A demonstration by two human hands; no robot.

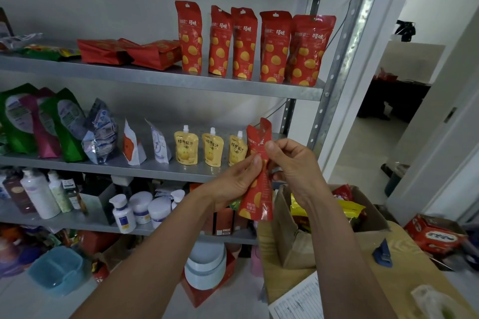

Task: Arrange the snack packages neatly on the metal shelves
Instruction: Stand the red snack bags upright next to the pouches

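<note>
I hold one red snack pouch with yellow dots [259,194] upright in front of the second shelf. My left hand [230,184] pinches its left edge and my right hand [293,163] grips its right side near the top. On the upper metal shelf [160,77] several matching red pouches [246,44] stand in a row at the right end. More red packs [129,53] lie flat to their left. An open cardboard box [293,235] with more snack packs sits below my right hand.
Three yellow spouted juice pouches [212,147] stand on the second shelf [108,166], with white, silver and green bags further left. Bottles and jars fill the third shelf. The shelf's upright post [337,65] is at the right, with a doorway beyond. A wooden table [383,280] carries the box.
</note>
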